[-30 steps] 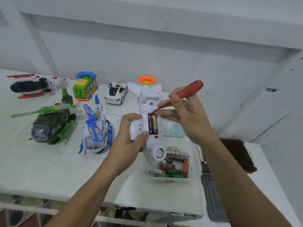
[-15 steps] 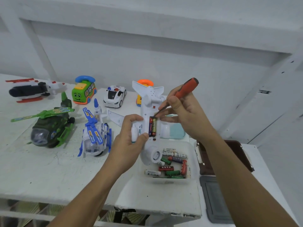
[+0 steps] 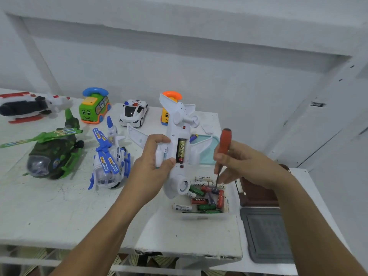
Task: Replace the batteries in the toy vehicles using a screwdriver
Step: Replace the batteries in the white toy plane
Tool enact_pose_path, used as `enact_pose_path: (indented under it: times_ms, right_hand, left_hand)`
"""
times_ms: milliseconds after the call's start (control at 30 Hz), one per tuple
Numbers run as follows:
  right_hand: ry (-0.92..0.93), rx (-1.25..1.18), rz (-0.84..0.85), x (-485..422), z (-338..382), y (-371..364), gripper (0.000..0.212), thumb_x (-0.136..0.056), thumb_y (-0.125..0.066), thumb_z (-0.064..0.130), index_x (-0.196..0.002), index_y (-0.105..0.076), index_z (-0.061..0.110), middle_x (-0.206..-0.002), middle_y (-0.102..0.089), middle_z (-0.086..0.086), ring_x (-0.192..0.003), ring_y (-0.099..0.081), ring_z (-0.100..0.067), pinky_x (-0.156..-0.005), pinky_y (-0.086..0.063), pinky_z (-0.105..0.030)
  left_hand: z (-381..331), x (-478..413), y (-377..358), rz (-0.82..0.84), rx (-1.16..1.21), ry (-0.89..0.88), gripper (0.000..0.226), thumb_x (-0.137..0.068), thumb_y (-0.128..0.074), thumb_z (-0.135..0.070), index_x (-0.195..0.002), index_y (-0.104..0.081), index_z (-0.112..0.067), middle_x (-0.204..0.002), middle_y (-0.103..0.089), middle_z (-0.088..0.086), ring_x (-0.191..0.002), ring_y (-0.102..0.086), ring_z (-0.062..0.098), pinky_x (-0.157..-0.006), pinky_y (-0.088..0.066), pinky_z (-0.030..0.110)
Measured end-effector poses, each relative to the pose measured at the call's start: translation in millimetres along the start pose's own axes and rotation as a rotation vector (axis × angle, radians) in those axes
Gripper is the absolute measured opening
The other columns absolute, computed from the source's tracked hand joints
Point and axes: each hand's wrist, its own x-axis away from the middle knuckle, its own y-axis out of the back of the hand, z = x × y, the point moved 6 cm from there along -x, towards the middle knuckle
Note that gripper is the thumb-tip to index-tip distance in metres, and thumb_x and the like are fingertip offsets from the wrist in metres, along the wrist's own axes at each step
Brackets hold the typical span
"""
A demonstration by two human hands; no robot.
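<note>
The left hand grips a white toy airplane above the table, its open compartment showing one black battery. Beside it, the right hand clasps a red-handled screwdriver, tip down over a tub of loose batteries.

There it is: "EVEREADY" runs lengthwise along the black-and-gold battery sitting in the open slot of the white plane. Down in the clear box, two white batteries say "Heybright", and the one just beside them carries a "CE" mark. Over on the table, the police car shows "POLICE" above its windscreen. The blue helicopter has yellow lettering on its blades, too blurred for me to read.
</note>
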Motion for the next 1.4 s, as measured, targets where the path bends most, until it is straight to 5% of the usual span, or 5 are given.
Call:
enact_pose_path:
  times_ms: [200, 467, 800, 1000, 1400]
  right_hand:
    - [0.377, -0.512, -0.338, 11, 11, -13, 0.021, -0.088, -0.054, 0.032, -0.099, -0.054, 0.014, -0.096, -0.068, -0.018, -0.087, -0.072, -0.038, -0.084, -0.057, -0.046]
    - [0.681, -0.390, -0.419, 21, 8, -69, 0.016, -0.096, -0.052, 0.040, -0.106, -0.060, 0.030, -0.104, -0.064, -0.009, -0.101, -0.066, -0.037, -0.087, -0.052, -0.060]
    - [0.710, -0.204, -0.445, 25, 10, -71, 0.011, -0.097, -0.051, 0.039, -0.105, -0.058, 0.036, -0.103, -0.063, 0.009, -0.100, -0.064, -0.019, -0.087, -0.054, -0.033]
    - [0.801, -0.350, -0.476, 30, 8, -66, 0.008, -0.098, -0.054, 0.033, -0.104, -0.060, 0.032, -0.110, -0.062, -0.002, -0.108, -0.062, -0.040, -0.081, -0.051, -0.064]
    - [0.714, -0.168, -0.445, 27, 10, -61, 0.010, -0.096, -0.053, 0.043, -0.102, -0.060, 0.039, -0.101, -0.065, 0.014, -0.097, -0.067, -0.030, -0.078, -0.054, -0.057]
  left_hand:
    - [9, 2, -2, -0.025, 0.138, 0.067, 0.039, -0.093, -0.062, -0.018, -0.102, -0.045, -0.052, -0.092, -0.071, 0.007, -0.086, -0.066, 0.043, -0.070, -0.056, 0.062]
    - [8, 9, 0, -0.081, 0.299, 0.125, 0.033, -0.094, -0.060, -0.012, -0.104, -0.048, -0.041, -0.097, -0.070, -0.001, -0.084, -0.068, 0.027, -0.068, -0.058, 0.057]
    - [8, 15, -2, -0.084, 0.373, 0.139, 0.030, -0.095, -0.058, -0.008, -0.108, -0.047, -0.033, -0.097, -0.071, 0.001, -0.075, -0.070, 0.013, -0.059, -0.061, 0.040]
    - [9, 19, -3, -0.094, 0.339, 0.135, 0.031, -0.093, -0.060, -0.010, -0.106, -0.048, -0.036, -0.096, -0.070, 0.001, -0.072, -0.067, 0.012, -0.060, -0.061, 0.042]
    - [10, 20, -7, -0.098, 0.360, 0.156, 0.030, -0.094, -0.060, -0.012, -0.109, -0.047, -0.034, -0.096, -0.070, -0.001, -0.073, -0.068, 0.013, -0.056, -0.060, 0.038]
